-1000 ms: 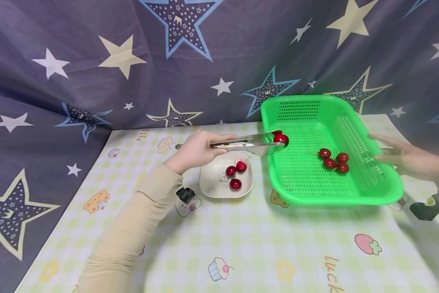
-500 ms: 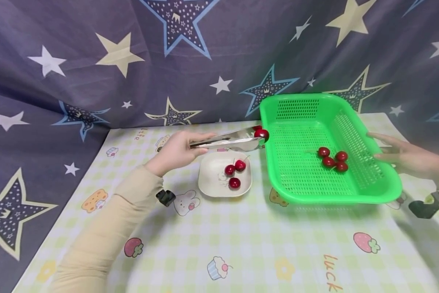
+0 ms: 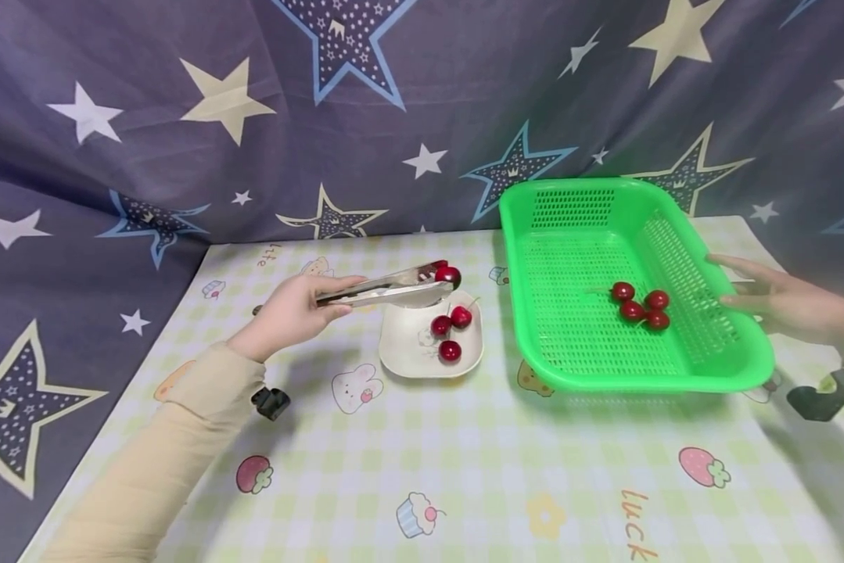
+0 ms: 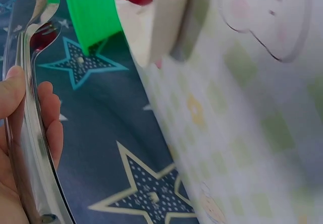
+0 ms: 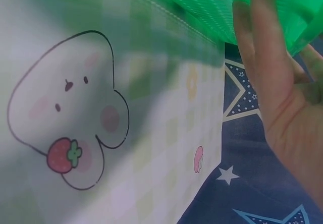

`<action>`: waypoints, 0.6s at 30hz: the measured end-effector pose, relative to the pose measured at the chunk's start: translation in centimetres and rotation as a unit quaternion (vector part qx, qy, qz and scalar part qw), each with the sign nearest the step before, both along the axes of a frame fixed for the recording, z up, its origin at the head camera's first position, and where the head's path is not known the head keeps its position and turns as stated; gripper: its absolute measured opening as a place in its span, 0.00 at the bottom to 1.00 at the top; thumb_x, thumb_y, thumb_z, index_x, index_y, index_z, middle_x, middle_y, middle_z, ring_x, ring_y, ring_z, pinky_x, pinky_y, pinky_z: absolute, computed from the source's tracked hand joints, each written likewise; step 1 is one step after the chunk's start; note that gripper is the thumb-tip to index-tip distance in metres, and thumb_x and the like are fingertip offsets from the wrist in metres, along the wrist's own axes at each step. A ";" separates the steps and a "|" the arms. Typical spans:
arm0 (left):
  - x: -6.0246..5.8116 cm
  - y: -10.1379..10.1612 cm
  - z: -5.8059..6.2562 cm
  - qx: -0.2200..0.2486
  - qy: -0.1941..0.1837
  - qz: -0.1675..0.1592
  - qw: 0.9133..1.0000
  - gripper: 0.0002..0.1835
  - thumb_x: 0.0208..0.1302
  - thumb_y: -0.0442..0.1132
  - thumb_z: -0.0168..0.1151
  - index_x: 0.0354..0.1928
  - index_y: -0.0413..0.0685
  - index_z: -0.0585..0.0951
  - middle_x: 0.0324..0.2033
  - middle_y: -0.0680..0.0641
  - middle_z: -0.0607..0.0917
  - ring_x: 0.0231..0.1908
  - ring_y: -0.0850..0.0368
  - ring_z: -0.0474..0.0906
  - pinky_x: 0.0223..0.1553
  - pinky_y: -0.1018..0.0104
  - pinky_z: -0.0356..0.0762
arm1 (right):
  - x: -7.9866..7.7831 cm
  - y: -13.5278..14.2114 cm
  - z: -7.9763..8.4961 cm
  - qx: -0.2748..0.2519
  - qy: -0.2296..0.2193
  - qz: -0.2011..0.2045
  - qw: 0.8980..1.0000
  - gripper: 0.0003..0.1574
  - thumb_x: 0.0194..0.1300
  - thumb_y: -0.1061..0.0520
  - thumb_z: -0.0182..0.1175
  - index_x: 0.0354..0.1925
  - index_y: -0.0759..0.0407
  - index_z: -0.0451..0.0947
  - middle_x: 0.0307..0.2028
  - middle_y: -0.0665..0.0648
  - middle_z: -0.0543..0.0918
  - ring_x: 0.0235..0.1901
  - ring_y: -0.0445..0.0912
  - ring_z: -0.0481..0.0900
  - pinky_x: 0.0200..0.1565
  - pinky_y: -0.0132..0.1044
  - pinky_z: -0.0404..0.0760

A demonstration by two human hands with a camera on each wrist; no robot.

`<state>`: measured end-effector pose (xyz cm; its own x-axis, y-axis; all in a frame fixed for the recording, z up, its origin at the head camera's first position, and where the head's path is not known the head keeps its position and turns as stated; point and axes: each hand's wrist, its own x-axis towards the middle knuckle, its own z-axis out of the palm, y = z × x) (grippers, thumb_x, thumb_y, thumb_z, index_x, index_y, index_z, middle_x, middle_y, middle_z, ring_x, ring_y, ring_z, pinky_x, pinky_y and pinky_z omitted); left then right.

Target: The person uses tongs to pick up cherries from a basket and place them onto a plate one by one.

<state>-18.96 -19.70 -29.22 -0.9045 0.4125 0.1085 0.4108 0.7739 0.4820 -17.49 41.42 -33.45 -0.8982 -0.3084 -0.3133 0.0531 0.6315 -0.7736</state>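
Observation:
My left hand (image 3: 288,314) grips metal tongs (image 3: 379,294), fingers on one side and thumb on the other in the left wrist view. A shiny red cherry (image 3: 449,277) is caught between the tong tips, above the far edge of a small white dish (image 3: 402,344). Three cherries lie in that dish, one of them a stemmed cherry (image 3: 461,317) near its right side. On the right, my right hand (image 3: 791,301) touches the side of a green plastic basket (image 3: 640,383) with its fingers extended. Several cherries (image 3: 631,311) sit together on the basket floor.
A checked tablecloth (image 3: 351,469) with printed cartoons covers the table. Behind the table hangs a dark star-patterned curtain (image 3: 365,156). The basket's raised left wall (image 3: 513,289) stands a short way right of the dish.
My left hand has carried the tongs and cherry leftward, from over the basket's left rim to above the dish. The right hand and basket stay put.

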 end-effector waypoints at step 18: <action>0.0 -1.4 -0.8 -0.070 0.036 -0.019 0.997 0.22 0.59 0.35 0.65 0.57 0.52 0.80 0.48 0.44 0.85 0.18 0.59 0.64 0.25 0.64 0.64 | 0.1 -0.3 0.0 -0.001 -0.002 -0.002 1.000 0.47 0.75 0.55 0.44 0.73 0.38 0.23 0.70 0.76 0.28 0.62 0.78 0.46 0.53 0.69 0.67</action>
